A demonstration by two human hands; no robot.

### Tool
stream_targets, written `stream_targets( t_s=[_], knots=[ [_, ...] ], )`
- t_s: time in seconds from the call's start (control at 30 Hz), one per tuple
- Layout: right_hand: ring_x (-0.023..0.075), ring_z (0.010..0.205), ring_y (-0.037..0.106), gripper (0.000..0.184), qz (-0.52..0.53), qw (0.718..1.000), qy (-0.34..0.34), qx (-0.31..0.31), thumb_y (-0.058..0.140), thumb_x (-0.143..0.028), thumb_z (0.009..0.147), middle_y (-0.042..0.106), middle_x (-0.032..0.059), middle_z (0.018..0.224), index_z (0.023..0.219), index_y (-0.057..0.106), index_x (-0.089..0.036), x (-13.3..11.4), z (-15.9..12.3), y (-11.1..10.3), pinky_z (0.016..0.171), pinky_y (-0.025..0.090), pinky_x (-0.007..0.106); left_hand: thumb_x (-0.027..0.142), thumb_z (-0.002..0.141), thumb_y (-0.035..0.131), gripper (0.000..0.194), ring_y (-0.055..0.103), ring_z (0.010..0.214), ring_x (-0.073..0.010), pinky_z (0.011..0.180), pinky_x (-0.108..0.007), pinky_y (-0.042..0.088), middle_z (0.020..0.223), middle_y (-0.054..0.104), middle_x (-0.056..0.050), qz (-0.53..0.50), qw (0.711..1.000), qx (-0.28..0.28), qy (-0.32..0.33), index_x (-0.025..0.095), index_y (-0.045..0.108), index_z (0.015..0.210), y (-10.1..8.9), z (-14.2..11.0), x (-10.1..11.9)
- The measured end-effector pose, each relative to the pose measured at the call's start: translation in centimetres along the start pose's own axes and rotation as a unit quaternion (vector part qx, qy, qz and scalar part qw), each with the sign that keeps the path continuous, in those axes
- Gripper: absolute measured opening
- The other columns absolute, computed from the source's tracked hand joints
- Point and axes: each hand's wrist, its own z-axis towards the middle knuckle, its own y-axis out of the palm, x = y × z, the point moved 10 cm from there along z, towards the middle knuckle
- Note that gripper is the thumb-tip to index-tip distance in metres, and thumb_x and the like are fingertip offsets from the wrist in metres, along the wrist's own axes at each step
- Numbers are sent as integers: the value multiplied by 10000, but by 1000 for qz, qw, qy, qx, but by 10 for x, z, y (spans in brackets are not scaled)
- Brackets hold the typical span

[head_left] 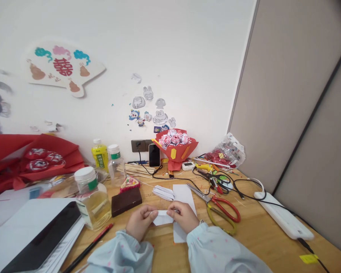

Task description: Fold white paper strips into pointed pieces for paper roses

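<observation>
A small folded piece of white paper (162, 217) is pinched at both ends, low over the wooden table. My left hand (141, 222) grips its left end between thumb and fingers. At the right end, my right hand (184, 217) holds it the same way, partly above a flat white paper strip (184, 191) on the table. Just beyond the hands lies a stack of narrow folded papers (163, 192). To the right rest large scissors (220, 212) with one red and one yellow handle. A dark brown box (126, 201) sits left of my left hand.
On the left stand a jar of yellowish liquid (95, 204), a clear bottle (116, 168) and a yellow drink bottle (100, 156). A red-wrapped bouquet (174, 148) and a phone (154, 155) stand by the wall. A white power strip (284, 217) and cables lie right; a pen (88, 248) lies front left.
</observation>
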Motion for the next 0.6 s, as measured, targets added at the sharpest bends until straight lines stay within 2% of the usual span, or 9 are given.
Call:
stream_targets(
  t_s=[0.13, 0.37, 0.6],
  knots=[
    [103, 550, 462, 173, 9, 1000, 13, 4, 486, -277, 730, 508, -27, 561, 634, 573, -163, 7, 2, 0, 515, 347, 195, 461, 436, 664, 340, 503, 435, -113, 445, -212, 375, 433, 562, 44, 1, 1000, -11, 5, 165, 547, 557, 2, 0, 0],
    [93, 489, 440, 249, 73, 996, 50, -6, 497, -369, 716, 462, -34, 509, 603, 544, -152, 17, 6, 2, 454, 344, 187, 519, 400, 668, 404, 434, 358, -79, 391, -197, 338, 376, 506, 72, -31, 999, -16, -24, 171, 525, 547, 7, -3, 1],
    [92, 443, 469, 352, 126, 988, 84, -37, 481, -498, 695, 472, -37, 508, 621, 521, -156, 21, 4, 8, 402, 359, 187, 543, 394, 652, 418, 443, 357, -88, 391, -207, 355, 373, 496, 70, -18, 1000, -16, -14, 178, 502, 532, 8, -6, 9]
  ],
)
